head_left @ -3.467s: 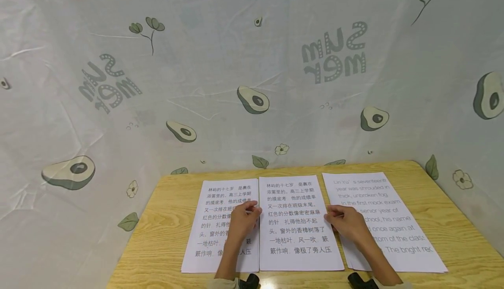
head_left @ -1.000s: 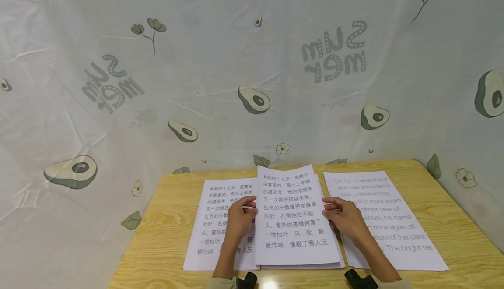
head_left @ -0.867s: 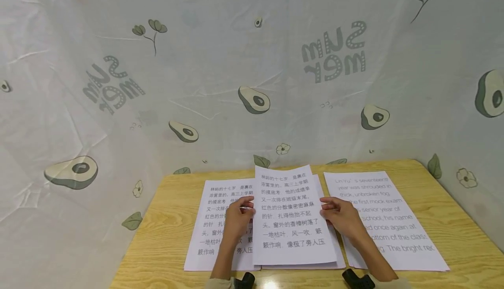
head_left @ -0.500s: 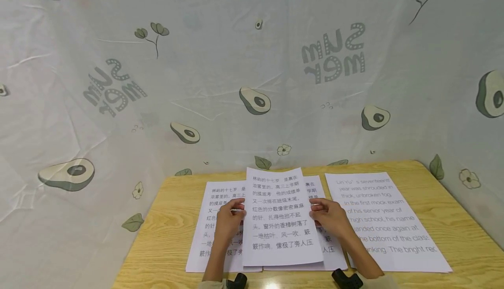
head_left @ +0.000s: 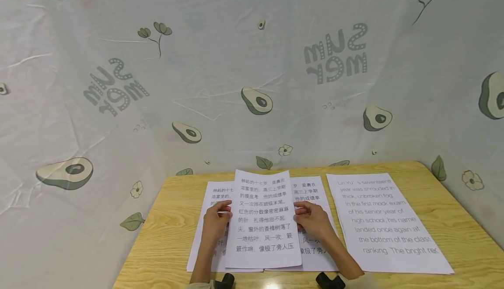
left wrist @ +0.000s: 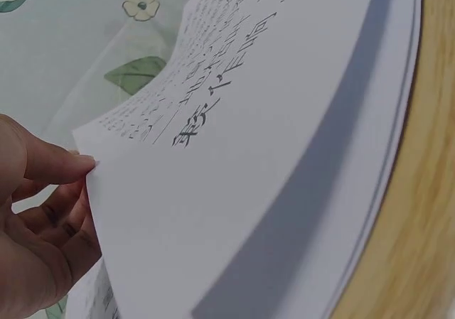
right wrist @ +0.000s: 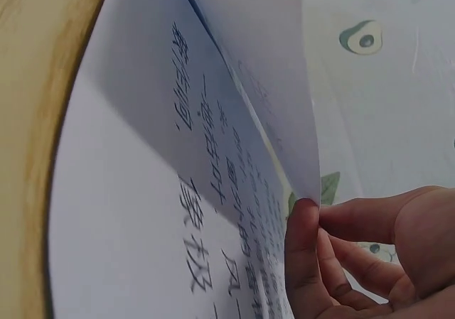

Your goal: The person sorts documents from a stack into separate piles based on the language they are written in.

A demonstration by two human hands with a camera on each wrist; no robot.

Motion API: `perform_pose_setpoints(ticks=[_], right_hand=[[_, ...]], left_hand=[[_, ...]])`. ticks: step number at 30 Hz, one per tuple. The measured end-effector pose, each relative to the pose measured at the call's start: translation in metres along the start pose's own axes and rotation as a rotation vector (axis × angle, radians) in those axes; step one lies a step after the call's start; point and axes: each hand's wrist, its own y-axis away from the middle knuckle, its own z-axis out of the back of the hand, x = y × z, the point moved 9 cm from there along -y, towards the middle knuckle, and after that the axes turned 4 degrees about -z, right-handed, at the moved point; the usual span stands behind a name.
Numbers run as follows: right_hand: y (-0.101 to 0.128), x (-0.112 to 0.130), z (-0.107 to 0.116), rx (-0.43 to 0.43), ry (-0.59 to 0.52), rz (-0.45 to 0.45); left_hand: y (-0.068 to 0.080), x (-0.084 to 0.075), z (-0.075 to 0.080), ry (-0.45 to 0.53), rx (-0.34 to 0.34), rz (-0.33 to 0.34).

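Observation:
A sheet of paper (head_left: 263,219) printed with Chinese text is held up off the table, overlapping the left and middle stacks. My left hand (head_left: 215,221) pinches its left edge between thumb and fingers. On the opposite edge, my right hand (head_left: 313,220) pinches it the same way. The left wrist view shows the thumb (left wrist: 67,164) on the printed face, with a shadow falling on the paper beneath. In the right wrist view, the raised sheet (right wrist: 277,70) stands apart from the printed page (right wrist: 135,191) below it. The left stack (head_left: 201,254) is partly covered by the sheet.
The middle stack (head_left: 320,260) of Chinese pages lies under my right hand. To its right is a stack with English text (head_left: 387,223). All rest on a wooden table (head_left: 157,219), with an avocado-print curtain (head_left: 220,61) hanging behind.
Both hands have lifted the top sheet from the middle stack and carried it left, until it hangs partly over the left stack. More of the middle stack now shows.

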Motion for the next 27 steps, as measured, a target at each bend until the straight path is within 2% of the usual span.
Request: perform_pose_setpoints(ticks=[11, 27], right_hand=[[0.002, 0.007, -0.026, 0.012, -0.050, 0.015], [-0.003, 0.015, -0.061, 0.061, -0.130, 0.036]], left_hand=[[-0.005, 0.006, 0.028, -0.013, -0.024, -0.023], [-0.010, 0.027, 0.061, -0.034, -0.030, 0.032]])
